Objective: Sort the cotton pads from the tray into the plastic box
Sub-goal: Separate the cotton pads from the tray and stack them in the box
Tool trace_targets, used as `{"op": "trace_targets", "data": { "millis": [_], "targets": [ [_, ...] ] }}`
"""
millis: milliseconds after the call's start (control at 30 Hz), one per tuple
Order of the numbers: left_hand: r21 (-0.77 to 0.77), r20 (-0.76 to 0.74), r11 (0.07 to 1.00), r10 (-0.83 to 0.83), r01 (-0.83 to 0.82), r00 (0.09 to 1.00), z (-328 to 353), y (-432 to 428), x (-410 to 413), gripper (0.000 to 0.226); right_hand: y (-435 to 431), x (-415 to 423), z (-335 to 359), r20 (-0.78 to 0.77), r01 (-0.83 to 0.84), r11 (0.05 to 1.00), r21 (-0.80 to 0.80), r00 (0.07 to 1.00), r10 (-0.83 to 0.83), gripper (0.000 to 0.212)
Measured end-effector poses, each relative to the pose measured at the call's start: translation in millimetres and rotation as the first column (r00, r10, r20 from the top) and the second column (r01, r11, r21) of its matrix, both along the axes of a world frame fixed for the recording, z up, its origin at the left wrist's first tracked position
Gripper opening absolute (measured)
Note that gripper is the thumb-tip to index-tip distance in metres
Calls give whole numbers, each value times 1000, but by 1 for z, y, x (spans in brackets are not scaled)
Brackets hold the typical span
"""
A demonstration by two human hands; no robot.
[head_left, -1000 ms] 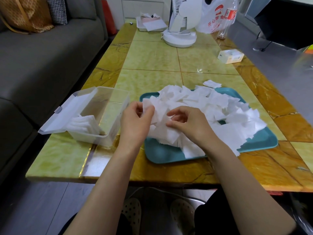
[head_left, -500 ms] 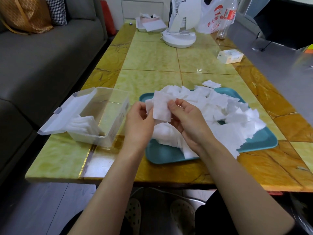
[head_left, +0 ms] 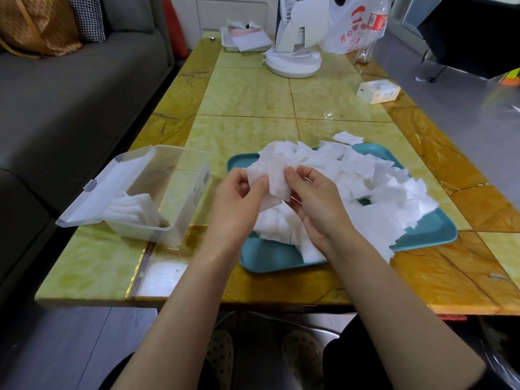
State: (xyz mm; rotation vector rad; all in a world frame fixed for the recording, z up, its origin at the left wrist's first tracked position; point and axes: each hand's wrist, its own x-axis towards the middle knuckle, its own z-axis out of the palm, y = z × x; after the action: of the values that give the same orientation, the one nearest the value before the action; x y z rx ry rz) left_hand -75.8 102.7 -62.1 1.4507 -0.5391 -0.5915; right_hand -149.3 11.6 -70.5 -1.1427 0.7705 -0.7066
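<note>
A teal tray (head_left: 270,260) near the table's front edge holds a loose heap of white square cotton pads (head_left: 388,192). Above the tray's left end, my left hand (head_left: 236,204) and my right hand (head_left: 318,204) together hold a small bunch of cotton pads (head_left: 274,178), each pinching it between thumb and fingers. To the left stands a clear plastic box (head_left: 183,209) with its lid (head_left: 104,187) folded open leftward. A stack of pads (head_left: 132,209) lies in the box's near left corner.
One stray pad (head_left: 347,137) lies on the table behind the tray. Further back stand a white fan base (head_left: 294,63), a small carton (head_left: 378,91), a white plastic bag (head_left: 357,26) and a tray of papers (head_left: 244,40). A grey sofa (head_left: 70,94) runs along the left.
Both hands lifted off the heap with a few pads and now hold them up over the tray's left end, pressed together between the fingers.
</note>
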Motion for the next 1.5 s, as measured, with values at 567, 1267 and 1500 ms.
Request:
{"op": "trace_targets", "data": {
  "millis": [567,1267,1500],
  "targets": [
    [46,23,997,-57,56,998,-3,6,11,24,2,-4,7,-88,-151,933,-326,988,129,15],
    [62,108,997,-49,42,993,4,7,4,15,2,0,0,-36,30,881,-471,998,-53,23],
    [35,71,973,226,-229,971,5,13,20,27,-11,5,-20,-317,-186,605,-774,941,-116,29]
  ]
}}
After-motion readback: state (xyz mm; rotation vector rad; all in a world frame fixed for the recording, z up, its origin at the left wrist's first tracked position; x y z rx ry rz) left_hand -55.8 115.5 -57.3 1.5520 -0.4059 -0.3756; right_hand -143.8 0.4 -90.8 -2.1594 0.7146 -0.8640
